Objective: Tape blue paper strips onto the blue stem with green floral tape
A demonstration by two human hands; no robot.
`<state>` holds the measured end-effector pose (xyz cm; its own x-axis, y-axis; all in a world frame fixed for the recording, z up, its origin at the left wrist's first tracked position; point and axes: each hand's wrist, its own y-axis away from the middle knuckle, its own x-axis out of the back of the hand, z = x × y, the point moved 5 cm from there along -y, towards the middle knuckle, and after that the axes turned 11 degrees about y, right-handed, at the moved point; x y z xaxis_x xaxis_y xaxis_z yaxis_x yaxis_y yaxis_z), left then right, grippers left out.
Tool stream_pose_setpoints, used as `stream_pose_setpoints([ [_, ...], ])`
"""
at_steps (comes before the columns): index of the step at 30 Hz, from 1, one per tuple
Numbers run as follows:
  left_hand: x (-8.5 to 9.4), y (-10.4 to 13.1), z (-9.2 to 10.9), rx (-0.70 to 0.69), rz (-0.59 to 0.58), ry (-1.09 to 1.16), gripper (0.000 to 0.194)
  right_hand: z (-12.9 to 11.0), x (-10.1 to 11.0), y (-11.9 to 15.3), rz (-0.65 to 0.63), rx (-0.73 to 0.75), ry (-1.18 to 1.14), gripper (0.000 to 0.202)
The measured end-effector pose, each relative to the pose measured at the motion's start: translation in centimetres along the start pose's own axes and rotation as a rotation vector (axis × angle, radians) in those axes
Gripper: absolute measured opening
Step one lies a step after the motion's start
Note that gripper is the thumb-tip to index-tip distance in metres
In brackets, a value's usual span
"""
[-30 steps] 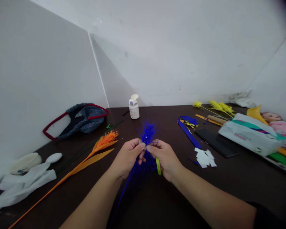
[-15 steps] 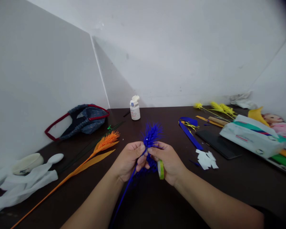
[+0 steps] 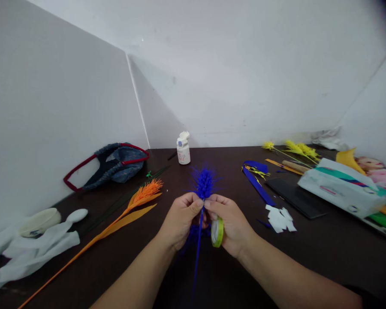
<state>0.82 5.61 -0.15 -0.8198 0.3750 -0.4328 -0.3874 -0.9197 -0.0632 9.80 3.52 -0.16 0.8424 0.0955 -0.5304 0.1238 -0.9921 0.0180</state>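
Between my two hands stands a blue artificial wheat ear (image 3: pixel 205 183), bristles up, its thin blue stem (image 3: pixel 197 253) running down toward me. My left hand (image 3: pixel 182 219) is closed, thumb and fingers pinching the stem just under the head. The thumb and forefinger of my right hand (image 3: pixel 233 221) pinch the same spot from the other side. A roll of yellow-green tape (image 3: pixel 217 232) hangs against my right fingers. Behind and below the hands, more blue bristly material (image 3: pixel 193 236) lies on the table, partly hidden.
An orange wheat stalk (image 3: pixel 144 193) lies left, near a denim bag (image 3: pixel 122 163). A white bottle (image 3: pixel 183 149) stands at the back. To the right are blue strips (image 3: pixel 260 189), white paper scraps (image 3: pixel 280 219), a black phone-like slab (image 3: pixel 296 197), and a tissue pack (image 3: pixel 342 184).
The blue wheat ear has turned from a tilt to nearly upright, and its stem now hangs straighter. Both hands have shifted slightly, with thumbs meeting at the stem.
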Motion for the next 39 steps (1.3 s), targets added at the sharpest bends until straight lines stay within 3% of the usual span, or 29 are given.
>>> stream_pose_setpoints([
  [3, 0.1, 0.1, 1.3, -0.196, 0.109, -0.208, 0.025, -0.5, 0.4, -0.1, 0.092, 0.046, 0.036, 0.022],
  [8, 0.3, 0.7, 2.1, -0.218, 0.198, -0.322, 0.016, -1.1, 0.6, -0.3, 0.191, 0.104, 0.2, 0.01],
  [13, 0.5, 0.7, 2.1, -0.144, 0.191, -0.151, 0.017, -2.0, 0.0, -0.5, 0.198, 0.184, 0.426, 0.006],
  [19, 0.4, 0.6, 2.5, -0.094, 0.198, 0.056, 0.013, -2.9, -0.9, -0.9, 0.126, 0.169, 0.535, 0.006],
  [25, 1.0, 0.5, 2.6, -0.095, 0.265, 0.124, 0.013, -2.9, -0.8, -0.7, 0.035, 0.153, 0.529, 0.012],
  [30, 0.9, 0.5, 3.1, -0.151, 0.198, 0.247, 0.019, -2.6, -1.0, -0.1, -0.041, 0.055, 0.482, 0.012],
  [39, 0.9, 0.0, 3.0, -0.103, 0.084, 0.412, 0.027, -1.7, -4.3, 3.1, -0.079, 0.283, 0.588, 0.015],
])
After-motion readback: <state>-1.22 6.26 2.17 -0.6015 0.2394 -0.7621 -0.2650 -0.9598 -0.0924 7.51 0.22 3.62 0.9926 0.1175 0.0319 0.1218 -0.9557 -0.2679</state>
